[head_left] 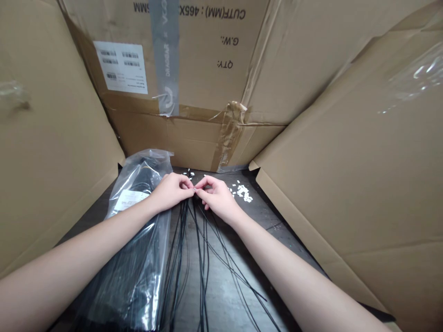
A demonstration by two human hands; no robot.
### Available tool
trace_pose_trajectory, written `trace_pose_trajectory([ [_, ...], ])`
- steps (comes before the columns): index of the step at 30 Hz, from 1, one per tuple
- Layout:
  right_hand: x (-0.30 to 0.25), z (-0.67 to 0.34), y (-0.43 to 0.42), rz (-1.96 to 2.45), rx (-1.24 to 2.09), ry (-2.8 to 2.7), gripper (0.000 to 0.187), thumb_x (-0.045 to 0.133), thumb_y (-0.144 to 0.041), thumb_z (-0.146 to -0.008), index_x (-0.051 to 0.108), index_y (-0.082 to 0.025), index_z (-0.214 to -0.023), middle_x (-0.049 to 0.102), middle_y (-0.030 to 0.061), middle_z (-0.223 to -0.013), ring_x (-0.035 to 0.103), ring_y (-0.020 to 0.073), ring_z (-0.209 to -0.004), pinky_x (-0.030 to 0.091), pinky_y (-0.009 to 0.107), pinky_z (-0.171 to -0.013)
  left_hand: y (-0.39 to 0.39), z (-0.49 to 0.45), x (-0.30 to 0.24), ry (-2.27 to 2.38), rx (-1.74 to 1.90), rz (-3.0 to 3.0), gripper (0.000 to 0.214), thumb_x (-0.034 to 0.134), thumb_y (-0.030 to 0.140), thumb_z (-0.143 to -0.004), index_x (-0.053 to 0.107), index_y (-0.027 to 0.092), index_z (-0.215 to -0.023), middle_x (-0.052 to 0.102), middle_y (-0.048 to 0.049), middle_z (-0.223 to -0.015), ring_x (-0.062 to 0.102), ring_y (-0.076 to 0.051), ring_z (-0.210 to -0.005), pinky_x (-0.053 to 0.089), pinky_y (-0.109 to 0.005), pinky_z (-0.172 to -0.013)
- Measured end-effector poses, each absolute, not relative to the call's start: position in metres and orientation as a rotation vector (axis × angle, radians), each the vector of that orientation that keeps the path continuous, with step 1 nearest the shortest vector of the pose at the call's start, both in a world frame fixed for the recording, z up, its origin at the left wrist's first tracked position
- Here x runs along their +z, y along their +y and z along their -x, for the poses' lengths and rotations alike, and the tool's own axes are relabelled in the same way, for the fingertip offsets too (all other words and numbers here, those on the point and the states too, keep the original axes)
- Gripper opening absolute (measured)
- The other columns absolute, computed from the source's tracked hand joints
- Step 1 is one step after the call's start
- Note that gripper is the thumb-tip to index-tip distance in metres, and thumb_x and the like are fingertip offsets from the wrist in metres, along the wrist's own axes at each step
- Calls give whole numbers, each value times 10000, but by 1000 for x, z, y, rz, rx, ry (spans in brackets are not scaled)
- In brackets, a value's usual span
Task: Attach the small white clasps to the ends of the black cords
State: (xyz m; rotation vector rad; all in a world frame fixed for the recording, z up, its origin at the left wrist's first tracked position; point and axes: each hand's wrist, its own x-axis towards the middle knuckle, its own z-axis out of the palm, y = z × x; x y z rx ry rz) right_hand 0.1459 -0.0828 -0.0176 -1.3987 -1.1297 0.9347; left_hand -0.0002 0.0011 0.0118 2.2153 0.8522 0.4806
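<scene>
Thin black cables (202, 258) fan out loosely; small white pieces (244, 193) lie scattered, partly clumped.

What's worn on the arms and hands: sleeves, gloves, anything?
Nothing shows. The left arm and right arm are bare out to the frame edge, with no sleeves, cables or markings. The left hand and right hand have no gloves, and no watch, band or ring is visible.

Plastic bag (145, 244) left of loose cords (204, 276); small pieces (244, 193) right; cardboard carton (194, 69) behind.
</scene>
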Motion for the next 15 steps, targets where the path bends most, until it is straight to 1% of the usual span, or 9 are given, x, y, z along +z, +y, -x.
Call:
trace_pose_trajectory([
  [2, -18, -146, -82, 1419, 921, -1113, 147, 638, -289, -740, 573, -170, -796, 535, -59, -588, 509, 65, -450, 429, 157, -359, 1, 0, 12, 850, 476, -2205, 190, 639, 302, -756, 739, 142, -771, 711, -18, -717, 612, -138, -673, 420, -246, -650],
  [10, -20, -146, -81, 1421, 898, -1086, 103, 628, -244, -746, 584, -170, -803, 547, -52, -618, 516, 68, -454, 437, 164, -351, 2, 0, 10, 828, 460, -2153, 208, 649, 302, -755, 749, 139, -836, 728, -31, -745, 649, -152, -704, 452, -249, -676],
  [15, -18, -145, -82, 1413, 906, -1074, 110, 633, -249, -748, 584, -164, -798, 551, -50, -633, 501, 57, -448, 429, 157, -343, 2, 0, 11, 879, 480, -2140, 193, 657, 297, -748, 751, 144, -819, 726, -27, -733, 649, -151, -703, 451, -249, -681],
])
